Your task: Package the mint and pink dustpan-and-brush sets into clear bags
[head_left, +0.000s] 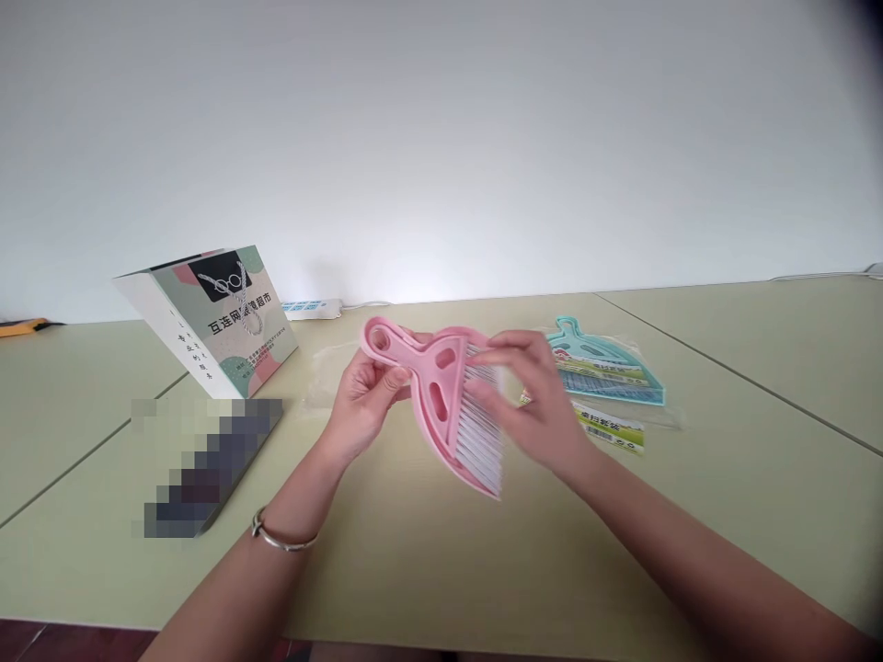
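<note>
My left hand (369, 391) is closed round the handle of a small pink dustpan (424, 428), raised above the table. A pink hand brush (452, 391) with white bristles lies nested in the pan, its bristles pointing right. My right hand (534, 395) is at the bristles, its fingers apart and slightly blurred; the fingertips appear to touch them. Behind that hand, a teal dustpan and brush set (607, 368) lies on the table in a clear wrapper. Near it is a green and white printed card (613, 430).
On the left stands a patterned paper bag (238, 317) with a rope handle. In front of it lies a dark, pixelated flat object (213, 469). A clear plastic wrapper (324, 372) rests behind my left hand. A white and blue item (314, 309) sits by the wall.
</note>
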A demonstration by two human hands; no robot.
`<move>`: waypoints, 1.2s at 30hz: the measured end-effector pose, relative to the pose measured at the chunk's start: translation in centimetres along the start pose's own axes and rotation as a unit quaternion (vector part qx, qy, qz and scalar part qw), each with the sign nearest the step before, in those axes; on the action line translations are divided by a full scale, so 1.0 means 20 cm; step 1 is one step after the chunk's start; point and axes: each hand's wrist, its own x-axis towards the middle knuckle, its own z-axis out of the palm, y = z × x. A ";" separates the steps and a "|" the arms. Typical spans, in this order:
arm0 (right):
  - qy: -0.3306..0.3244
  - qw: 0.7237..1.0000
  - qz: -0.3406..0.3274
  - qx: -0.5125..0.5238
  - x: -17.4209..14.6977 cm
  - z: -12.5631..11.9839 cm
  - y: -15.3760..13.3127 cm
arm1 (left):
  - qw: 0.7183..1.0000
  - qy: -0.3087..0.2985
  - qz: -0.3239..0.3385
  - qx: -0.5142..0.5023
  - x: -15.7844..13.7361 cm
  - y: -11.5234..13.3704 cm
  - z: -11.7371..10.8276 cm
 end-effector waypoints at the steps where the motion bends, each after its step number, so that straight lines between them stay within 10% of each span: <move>1: -0.044 0.999 -0.025 -0.014 0.00 0.01 -0.02 | 1.000 -0.020 0.005 0.005 -0.01 0.00 0.01; 8: -0.125 0.991 -0.040 -0.038 0.00 0.01 -0.05 | 0.981 -0.052 0.167 0.085 -0.03 -0.01 0.07; 18: 0.041 0.993 -0.084 -0.069 -0.03 0.04 -0.07 | 0.924 -0.010 0.287 0.254 -0.05 0.02 0.10; 23: 0.162 0.984 -0.035 -0.058 0.02 -0.04 -0.03 | 0.912 0.135 0.317 0.221 0.00 0.07 -0.03; 30: -0.140 0.971 -0.126 -0.149 -0.01 -0.03 0.15 | 0.853 0.224 0.322 0.343 0.05 -0.01 -0.17; 36: -0.226 0.925 -0.093 -0.290 -0.04 0.07 0.27 | 0.845 0.279 0.240 0.389 0.07 -0.18 -0.28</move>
